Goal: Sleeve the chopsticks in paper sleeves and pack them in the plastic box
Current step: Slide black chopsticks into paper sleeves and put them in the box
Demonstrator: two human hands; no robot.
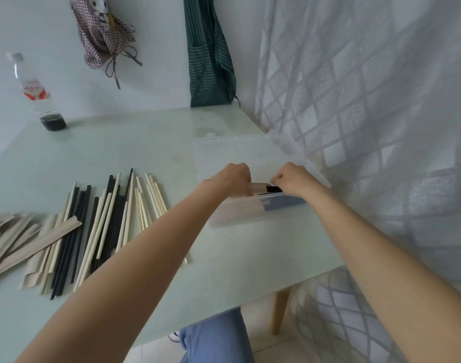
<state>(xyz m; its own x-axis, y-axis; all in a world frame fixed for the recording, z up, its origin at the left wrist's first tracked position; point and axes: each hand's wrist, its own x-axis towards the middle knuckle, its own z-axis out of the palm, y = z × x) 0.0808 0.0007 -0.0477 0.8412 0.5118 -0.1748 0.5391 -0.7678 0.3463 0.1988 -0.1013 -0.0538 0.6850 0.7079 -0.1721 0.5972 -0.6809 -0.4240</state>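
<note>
So I'm watching the feed and both hands are working right over the plastic box (258,205), which is sitting toward the curtain side of the table (135,142). The left hand (233,178) is curled around the paper end of a sleeved pair (266,189), and the right hand (292,179) is pinching the dark tips sticking out of it, I'm guessing so the sticks aren't sliding out while it's going down flat into the box. A few sleeved ones are already lying inside the box against its near wall. The box lid (224,153) is lying open just behind the box. Well to the left of the box, the loose chopsticks (106,221) are fanned out, and further left again the empty paper sleeves (17,237) are piling up, so plenty is left to do.
</note>
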